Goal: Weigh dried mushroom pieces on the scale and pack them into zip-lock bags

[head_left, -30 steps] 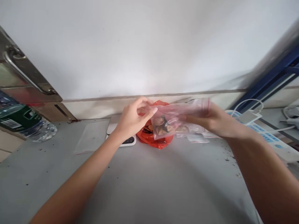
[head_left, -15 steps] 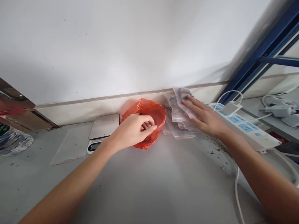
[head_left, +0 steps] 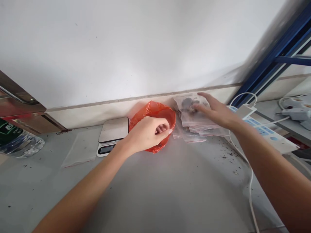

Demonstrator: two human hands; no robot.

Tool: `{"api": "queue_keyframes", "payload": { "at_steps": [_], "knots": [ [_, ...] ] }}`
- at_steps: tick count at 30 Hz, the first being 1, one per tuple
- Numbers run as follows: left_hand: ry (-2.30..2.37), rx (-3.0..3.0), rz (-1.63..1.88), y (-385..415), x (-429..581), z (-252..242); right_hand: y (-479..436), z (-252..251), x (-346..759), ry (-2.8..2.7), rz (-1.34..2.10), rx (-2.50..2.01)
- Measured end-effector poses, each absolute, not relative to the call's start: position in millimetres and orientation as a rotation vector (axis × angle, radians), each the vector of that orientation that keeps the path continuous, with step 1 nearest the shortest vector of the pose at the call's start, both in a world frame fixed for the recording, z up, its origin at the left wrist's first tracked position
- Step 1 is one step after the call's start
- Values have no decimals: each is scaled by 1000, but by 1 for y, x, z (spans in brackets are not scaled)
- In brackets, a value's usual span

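My left hand (head_left: 148,133) hovers loosely curled in front of the red plastic bag (head_left: 155,113), fingers bent inward; nothing shows in them. My right hand (head_left: 215,109) lies flat with fingers stretched out on top of a pile of clear zip bags (head_left: 194,121) against the wall. The top zip bag (head_left: 188,103) holds dark brown pieces. A small kitchen scale (head_left: 113,133) stands just left of the red bag.
An empty clear zip bag (head_left: 80,152) lies flat left of the scale. A water bottle (head_left: 18,142) lies at the far left beside a metal door handle. A white power strip (head_left: 264,132) with cables runs along the right, below a blue frame (head_left: 272,55). Dark crumbs dot the grey table.
A second ago both hands held the filled zip bag in the air. My right hand has laid it on the pile and rests on it; my left hand has dropped by the red bag.
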State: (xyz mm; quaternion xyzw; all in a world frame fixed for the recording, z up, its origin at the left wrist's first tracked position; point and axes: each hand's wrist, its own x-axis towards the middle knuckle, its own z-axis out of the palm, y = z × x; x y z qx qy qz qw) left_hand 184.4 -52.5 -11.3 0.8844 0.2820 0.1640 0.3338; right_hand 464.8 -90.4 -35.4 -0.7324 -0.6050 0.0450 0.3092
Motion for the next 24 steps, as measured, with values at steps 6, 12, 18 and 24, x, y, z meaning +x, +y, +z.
{"api": "queue_keyframes", "payload": {
  "at_steps": [6, 12, 18, 24],
  "knots": [
    [733, 2338, 444, -54, 181, -12, -92, -51, 459, -1648, 235, -1963],
    [765, 2289, 430, -54, 168, -9, -91, -37, 456, -1702, -15, -1952],
    [904, 2371, 332, -48, 140, -1, -88, -15, 412, -1828, -81, -1705],
    [1055, 2415, 146, -41, 102, 1, -69, 6, 351, -2271, 367, -1698]
  ]
}}
